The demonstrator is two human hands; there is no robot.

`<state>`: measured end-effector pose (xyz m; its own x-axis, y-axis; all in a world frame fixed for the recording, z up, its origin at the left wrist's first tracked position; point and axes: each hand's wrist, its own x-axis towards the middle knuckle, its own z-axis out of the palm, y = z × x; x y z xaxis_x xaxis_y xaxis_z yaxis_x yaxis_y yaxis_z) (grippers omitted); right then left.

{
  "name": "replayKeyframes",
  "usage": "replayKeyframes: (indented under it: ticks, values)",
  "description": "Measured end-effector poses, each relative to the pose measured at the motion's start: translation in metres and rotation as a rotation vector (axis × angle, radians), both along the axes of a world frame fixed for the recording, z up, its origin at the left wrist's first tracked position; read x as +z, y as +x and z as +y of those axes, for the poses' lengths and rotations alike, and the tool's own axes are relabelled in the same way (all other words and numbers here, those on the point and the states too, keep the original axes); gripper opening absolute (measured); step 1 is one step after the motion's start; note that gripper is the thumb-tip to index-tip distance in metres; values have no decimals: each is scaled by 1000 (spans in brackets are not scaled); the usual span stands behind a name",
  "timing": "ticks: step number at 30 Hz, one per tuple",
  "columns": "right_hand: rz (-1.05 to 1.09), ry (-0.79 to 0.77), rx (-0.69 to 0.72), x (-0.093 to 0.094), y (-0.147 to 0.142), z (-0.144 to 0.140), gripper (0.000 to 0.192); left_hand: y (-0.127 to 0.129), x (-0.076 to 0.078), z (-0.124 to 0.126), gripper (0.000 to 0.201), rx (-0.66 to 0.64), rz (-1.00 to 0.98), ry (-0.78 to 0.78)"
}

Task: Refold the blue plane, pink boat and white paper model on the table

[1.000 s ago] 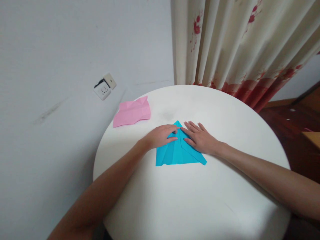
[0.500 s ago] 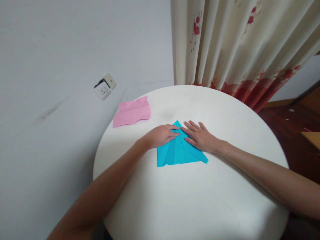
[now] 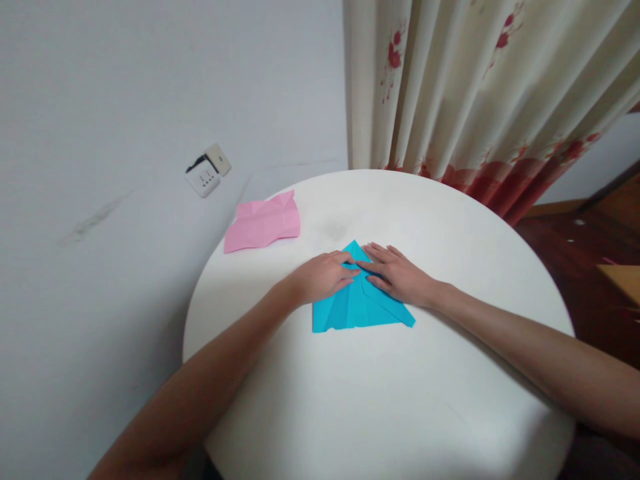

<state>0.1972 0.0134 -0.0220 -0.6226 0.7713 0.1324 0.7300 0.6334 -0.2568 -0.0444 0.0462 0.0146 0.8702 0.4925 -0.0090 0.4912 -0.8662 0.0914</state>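
Head: paper (image 3: 350, 310) probably under right grip (image 3: 400, 275)

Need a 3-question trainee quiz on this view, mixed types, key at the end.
1. True or false: the pink paper lies on the table, farther left than the blue paper.
2. The left hand and right hand both touch: A) the curtain; B) the blue paper; C) the pink paper.
3. Fill in: the flowers on the curtain are ____.
Key: 1 true; 2 B; 3 red.
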Motion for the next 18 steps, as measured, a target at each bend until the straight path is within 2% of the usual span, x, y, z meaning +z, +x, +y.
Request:
replayKeyframes:
  ticks: [3, 5, 13, 18]
  values:
    - [5, 4, 22, 2, -1, -1, 49, 1, 0, 2, 36, -1, -31, 3]
    - [1, 4, 19, 2, -2, -1, 48, 1, -2, 6, 38, 43, -66, 15]
    - [21, 14, 34, -2, -1, 0, 47, -1, -29, 20, 53, 165, -82, 5]
    - [5, 21, 10, -3, -3, -2, 50, 0, -34, 21, 57, 190, -67, -9]
